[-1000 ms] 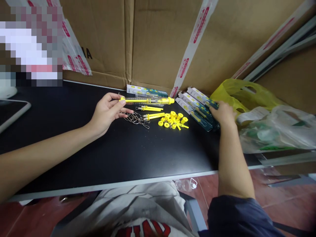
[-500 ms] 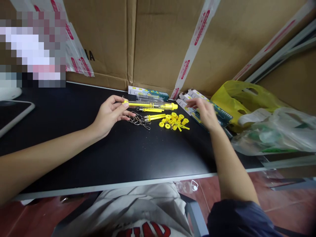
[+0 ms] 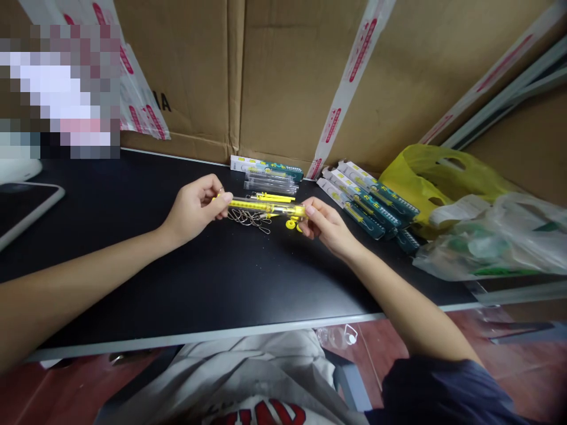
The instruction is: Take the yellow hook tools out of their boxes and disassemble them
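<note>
A tubular spring scale (image 3: 261, 205), clear with yellow inner parts and yellow ends, is stretched level between both hands above the black table. My left hand (image 3: 197, 202) pinches its left end between thumb and fingers. At the yellow cap on its right end, my right hand (image 3: 326, 226) is closed in a pinch. Metal wire hooks (image 3: 248, 220) lie in a tangle below the tube. Small yellow rings (image 3: 291, 224) sit by my right fingertips, which partly hide them. Behind the scale are loose yellow rods (image 3: 277, 198) and clear plastic tubes (image 3: 271, 182).
Printed boxes (image 3: 361, 198) are stacked at the right, and another box (image 3: 266, 167) lies along the back. Yellow (image 3: 411, 171) and clear (image 3: 500, 236) plastic bags stand at far right. A white-edged device (image 3: 26, 203) lies left. Large cardboard (image 3: 283, 82) walls the back.
My right hand has come down and left from above the boxes and now pinches the scale's right end. The scale has dropped slightly, nearer to me.
</note>
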Demonstrator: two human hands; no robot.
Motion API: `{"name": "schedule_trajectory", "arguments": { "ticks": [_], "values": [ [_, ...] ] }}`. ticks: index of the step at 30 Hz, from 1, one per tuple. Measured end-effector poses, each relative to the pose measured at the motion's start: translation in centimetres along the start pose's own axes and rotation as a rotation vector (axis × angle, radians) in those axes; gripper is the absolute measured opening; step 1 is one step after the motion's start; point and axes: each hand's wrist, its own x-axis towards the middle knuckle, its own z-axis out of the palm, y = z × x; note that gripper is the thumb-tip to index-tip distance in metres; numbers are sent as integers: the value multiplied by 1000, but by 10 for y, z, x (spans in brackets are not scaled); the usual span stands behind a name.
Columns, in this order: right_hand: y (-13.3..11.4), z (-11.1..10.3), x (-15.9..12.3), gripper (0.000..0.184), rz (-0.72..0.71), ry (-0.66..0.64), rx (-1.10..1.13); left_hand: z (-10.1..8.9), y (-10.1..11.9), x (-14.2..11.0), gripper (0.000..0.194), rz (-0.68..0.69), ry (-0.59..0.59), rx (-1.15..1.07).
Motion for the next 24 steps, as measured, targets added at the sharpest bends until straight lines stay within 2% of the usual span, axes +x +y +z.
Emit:
{"name": "schedule_trajectory", "arguments": {
  "ticks": [4, 6, 8, 11, 13, 15, 18, 21, 24],
  "values": [
    [-3, 11, -3, 33, 70, 26, 112, -14, 4, 2, 38, 261, -53, 475],
    [-3, 12, -4, 34, 100, 33, 124, -20, 8, 5, 41, 305, -66, 632],
    [-3, 13, -4, 33, 119, 23, 122, -24, 11, 8, 36, 327, -14, 725],
    [-1, 17, -5, 32, 125, -25, 108, -24, 16, 8, 30, 415, 80, 750],
    [0, 22, -7, 33, 123, -64, 85, -16, 19, 1, 43, 505, 26, 735],
    [2, 29, -10, 34, 121, -88, 57, -4, 23, -9, 55, 584, -112, 688],
    [4, 38, -13, 34, 114, -119, 41, 17, 25, -26, 64, 626, -213, 748],
    [5, 45, -15, 34, 103, -160, 49, 31, 22, -35, 65, 618, -268, 816],
    [4, 50, -16, 32, 116, -180, 36, 36, 18, -36, 58, 628, -318, 818]
  ]
}}
